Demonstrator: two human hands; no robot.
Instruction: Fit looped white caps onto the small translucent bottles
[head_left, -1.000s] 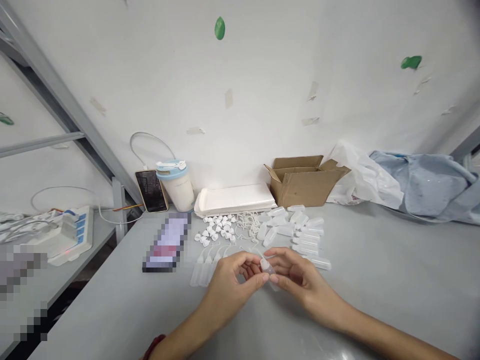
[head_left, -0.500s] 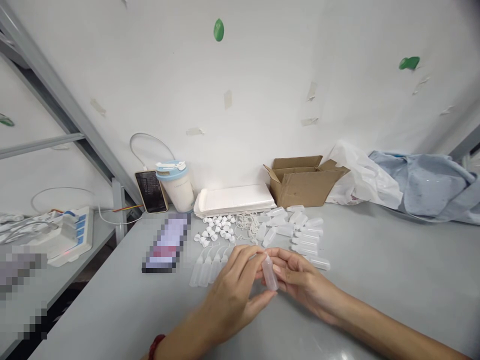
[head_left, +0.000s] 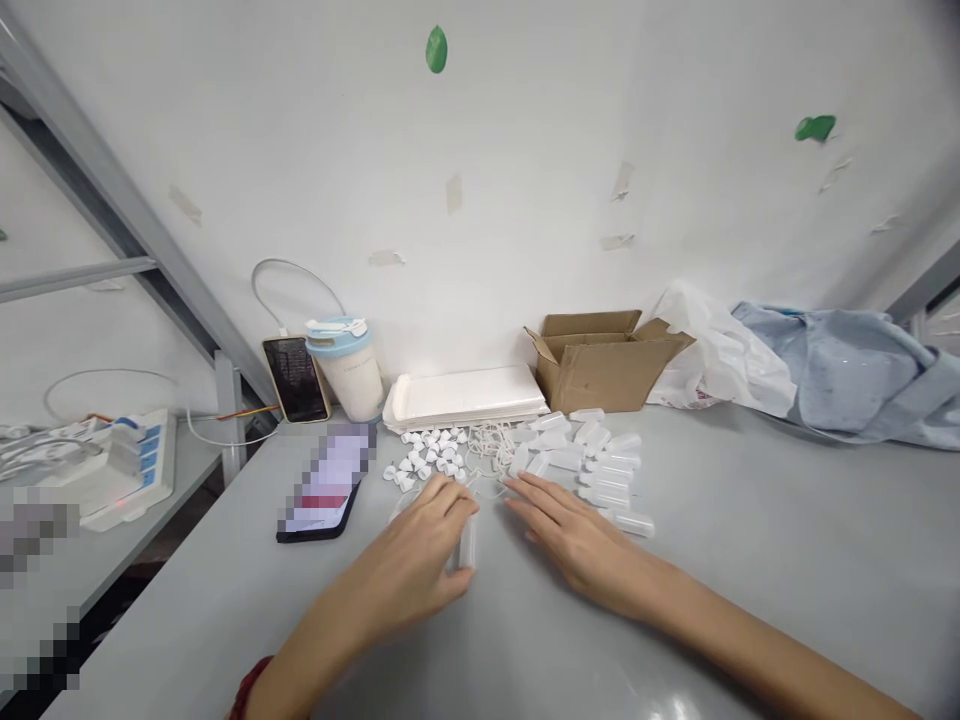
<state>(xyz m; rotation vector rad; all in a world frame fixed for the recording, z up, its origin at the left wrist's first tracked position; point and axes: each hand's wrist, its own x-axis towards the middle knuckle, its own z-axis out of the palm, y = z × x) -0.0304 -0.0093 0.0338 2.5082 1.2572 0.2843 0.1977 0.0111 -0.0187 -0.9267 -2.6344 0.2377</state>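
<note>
My left hand [head_left: 416, 560] rests on the grey table [head_left: 750, 560] with its fingers curled round a small clear plastic bottle [head_left: 468, 545] lying under them. My right hand [head_left: 570, 535] lies flat beside it, fingers stretched toward a pile of clear bottles [head_left: 596, 462] and holding nothing. A heap of small white caps [head_left: 431, 458] and thin white strings [head_left: 491, 445] lies just beyond both hands.
A phone [head_left: 326, 485] lies left of the caps. Against the wall stand a second phone [head_left: 294, 378], a lidded cup [head_left: 345, 365], stacked white trays [head_left: 465, 398], an open cardboard box [head_left: 604, 360], a plastic bag [head_left: 720, 350] and blue cloth [head_left: 847, 370]. A power strip [head_left: 124, 475] sits far left.
Both hands held one bottle together above the table. Now my left hand has carried it down and to the left onto the table, and my right hand has let go and flattened.
</note>
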